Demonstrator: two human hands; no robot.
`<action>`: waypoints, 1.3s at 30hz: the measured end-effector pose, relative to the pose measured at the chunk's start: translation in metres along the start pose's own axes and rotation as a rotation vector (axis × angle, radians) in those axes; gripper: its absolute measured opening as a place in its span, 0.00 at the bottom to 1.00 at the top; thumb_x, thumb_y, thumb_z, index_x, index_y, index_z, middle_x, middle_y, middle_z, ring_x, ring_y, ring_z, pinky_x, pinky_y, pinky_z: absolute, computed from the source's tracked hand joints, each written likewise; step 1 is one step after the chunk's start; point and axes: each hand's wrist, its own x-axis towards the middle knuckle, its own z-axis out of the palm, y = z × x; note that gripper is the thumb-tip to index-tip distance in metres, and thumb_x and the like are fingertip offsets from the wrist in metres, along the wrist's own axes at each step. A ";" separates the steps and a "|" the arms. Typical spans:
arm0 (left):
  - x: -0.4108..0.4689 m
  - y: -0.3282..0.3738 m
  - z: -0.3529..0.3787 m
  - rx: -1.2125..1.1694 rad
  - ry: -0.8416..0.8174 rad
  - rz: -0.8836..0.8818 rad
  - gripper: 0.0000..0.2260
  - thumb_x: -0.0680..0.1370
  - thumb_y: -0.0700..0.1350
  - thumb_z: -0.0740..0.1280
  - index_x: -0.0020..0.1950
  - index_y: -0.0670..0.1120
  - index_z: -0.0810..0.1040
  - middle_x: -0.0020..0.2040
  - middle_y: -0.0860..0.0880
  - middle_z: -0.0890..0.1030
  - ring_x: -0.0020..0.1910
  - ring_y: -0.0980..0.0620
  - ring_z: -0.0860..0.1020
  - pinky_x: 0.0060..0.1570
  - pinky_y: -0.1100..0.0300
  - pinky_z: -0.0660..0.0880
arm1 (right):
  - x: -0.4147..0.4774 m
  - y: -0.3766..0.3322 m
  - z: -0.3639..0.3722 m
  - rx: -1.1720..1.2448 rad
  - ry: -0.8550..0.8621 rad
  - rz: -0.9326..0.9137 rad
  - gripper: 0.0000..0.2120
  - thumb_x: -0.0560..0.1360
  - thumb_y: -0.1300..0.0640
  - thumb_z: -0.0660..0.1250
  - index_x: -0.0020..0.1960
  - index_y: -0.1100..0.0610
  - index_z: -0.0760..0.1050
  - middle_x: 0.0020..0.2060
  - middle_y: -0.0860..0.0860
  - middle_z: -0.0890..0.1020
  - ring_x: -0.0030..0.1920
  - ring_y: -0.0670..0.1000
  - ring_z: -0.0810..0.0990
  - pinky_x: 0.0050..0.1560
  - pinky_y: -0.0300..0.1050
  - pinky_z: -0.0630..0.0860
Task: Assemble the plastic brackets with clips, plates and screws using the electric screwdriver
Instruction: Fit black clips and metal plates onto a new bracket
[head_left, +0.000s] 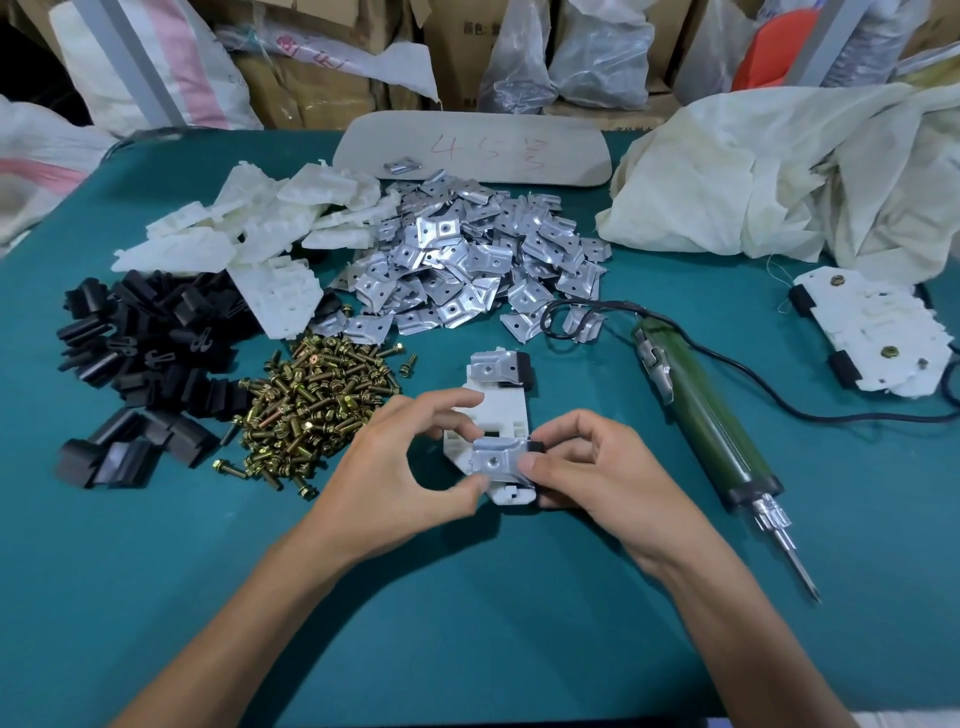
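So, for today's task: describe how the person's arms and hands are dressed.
The left forearm and right forearm are bare as far as they show. The left hand and right hand wear no gloves, and no rings, watch or wristband show.

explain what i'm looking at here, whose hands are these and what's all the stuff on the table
There is no machine: one camera worn on a person's head looks down at their bare hands. On the green table lie piles of black clips, white plastic brackets, metal plates and screws. An electric screwdriver lies untouched to the right, finished brackets beyond it. The left hand holds a white bracket with one plate at its far end; the right hand pinches a second plate onto its near end.
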 end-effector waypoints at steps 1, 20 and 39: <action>-0.001 -0.002 0.000 -0.016 -0.006 -0.015 0.28 0.68 0.52 0.78 0.66 0.61 0.75 0.54 0.61 0.82 0.58 0.52 0.75 0.60 0.60 0.70 | 0.001 -0.001 0.002 0.029 0.005 -0.008 0.11 0.73 0.65 0.77 0.51 0.59 0.78 0.36 0.55 0.84 0.36 0.52 0.83 0.40 0.42 0.83; 0.058 0.006 -0.003 -0.686 0.047 -0.097 0.27 0.71 0.43 0.78 0.67 0.58 0.75 0.51 0.42 0.85 0.47 0.48 0.83 0.50 0.58 0.80 | 0.044 -0.037 -0.006 0.292 -0.055 -0.291 0.16 0.67 0.62 0.75 0.53 0.59 0.76 0.42 0.57 0.82 0.38 0.50 0.84 0.40 0.42 0.83; 0.056 0.002 -0.003 -0.776 0.026 -0.132 0.26 0.73 0.38 0.74 0.69 0.52 0.73 0.51 0.41 0.86 0.50 0.46 0.84 0.57 0.56 0.79 | 0.047 -0.033 -0.003 0.238 -0.050 -0.331 0.10 0.68 0.59 0.77 0.48 0.50 0.83 0.38 0.51 0.82 0.38 0.48 0.83 0.42 0.42 0.83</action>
